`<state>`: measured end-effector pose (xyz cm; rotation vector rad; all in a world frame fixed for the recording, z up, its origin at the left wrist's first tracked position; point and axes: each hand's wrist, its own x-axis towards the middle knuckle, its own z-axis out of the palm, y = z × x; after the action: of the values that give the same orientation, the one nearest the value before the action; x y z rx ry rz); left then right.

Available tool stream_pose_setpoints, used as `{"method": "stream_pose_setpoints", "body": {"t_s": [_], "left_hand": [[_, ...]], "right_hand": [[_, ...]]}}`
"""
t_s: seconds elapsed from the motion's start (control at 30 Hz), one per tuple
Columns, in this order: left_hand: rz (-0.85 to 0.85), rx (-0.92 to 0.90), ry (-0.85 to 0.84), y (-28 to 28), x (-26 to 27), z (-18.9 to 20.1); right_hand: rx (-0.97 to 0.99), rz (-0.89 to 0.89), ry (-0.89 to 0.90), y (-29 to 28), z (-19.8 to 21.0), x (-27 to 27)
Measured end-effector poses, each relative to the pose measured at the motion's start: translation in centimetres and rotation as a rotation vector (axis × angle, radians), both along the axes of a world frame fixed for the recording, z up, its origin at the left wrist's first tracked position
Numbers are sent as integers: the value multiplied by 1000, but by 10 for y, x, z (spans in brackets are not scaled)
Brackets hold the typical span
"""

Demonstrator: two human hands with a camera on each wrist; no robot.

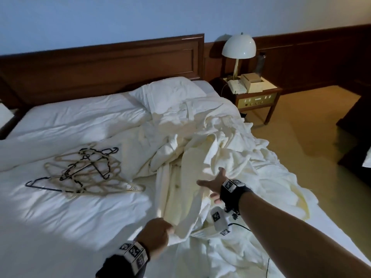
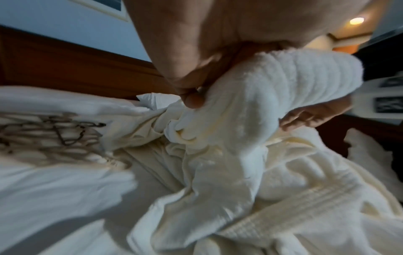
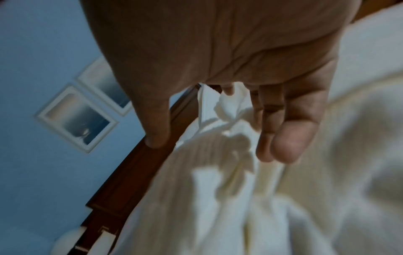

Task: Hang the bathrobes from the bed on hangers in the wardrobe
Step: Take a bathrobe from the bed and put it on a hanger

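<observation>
Already the left hand (image 1: 158, 232) has a grip clamped on a fold of the cream bathrobe (image 1: 186, 189), thumb and curled fingers (image 2: 193, 101) bunching the ribbed terry so that the cloth rises off the bed (image 1: 66, 217) in a ridge. That hold looks chosen to lift 1 garment clear of the heap rather than drag the lot.

Beyond that grip, further up the same robe, the right hand (image 1: 213, 184) hovers with its fingers (image 3: 285, 146) apart and nothing between them; the palm faces the cloth, probably to take a second hold, perhaps near the collar, so the robe can be spread for a hanger.

More crumpled white cloth (image 1: 230, 137) lies past the right hand toward the pillow (image 1: 166, 93); how many robes are in it cannot be told.

To the left of the clamped hold, well apart from it, the hangers (image 1: 88, 173) lie tangled in 1 pile on the duvet, some pale and some dark. No robe is on a hanger yet, and the wardrobe is not in view.
</observation>
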<state>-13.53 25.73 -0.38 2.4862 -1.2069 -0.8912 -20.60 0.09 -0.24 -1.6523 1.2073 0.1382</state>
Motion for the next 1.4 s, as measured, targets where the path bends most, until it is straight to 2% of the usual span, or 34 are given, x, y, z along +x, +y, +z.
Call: {"method": "stream_pose_setpoints", "body": {"t_s": [0.03, 0.1, 0.23, 0.33, 0.4, 0.5, 0.6, 0.67, 0.73, 0.77, 0.9, 1.07, 1.2, 1.4], "left_hand": [[-23, 22, 24, 11, -6, -2], [-64, 23, 35, 37, -14, -5], [56, -72, 164, 80, -10, -1], [151, -187, 255, 90, -4, 9], [144, -211, 279, 86, -6, 14], [34, -158, 307, 77, -19, 14], [1, -50, 287, 85, -29, -9], [-37, 59, 268, 100, -28, -27], [-35, 119, 373, 115, -26, -41], [33, 116, 474, 121, -25, -44], [102, 84, 492, 131, -21, -48], [129, 55, 398, 123, -3, -41], [98, 58, 294, 115, 24, -27], [103, -23, 140, 72, 59, 4]], "right_hand": [[27, -2, -4, 18, -4, 4], [-62, 85, 59, 52, -10, 7], [-360, 538, 325, 98, -16, -14], [-372, 522, 398, 112, -15, -54], [-364, 463, 442, 115, -12, -87], [-403, 373, 475, 131, -4, -132], [-379, 370, 460, 165, 5, -157], [-321, 408, 392, 195, 11, -159], [-283, 478, 352, 226, 14, -153], [-270, 524, 342, 241, 16, -149], [-320, 756, 439, 273, 9, -135], [-441, 831, 615, 245, -5, -145], [-469, 678, 524, 200, -7, -141], [-577, 565, 424, 122, 18, -94]]}}
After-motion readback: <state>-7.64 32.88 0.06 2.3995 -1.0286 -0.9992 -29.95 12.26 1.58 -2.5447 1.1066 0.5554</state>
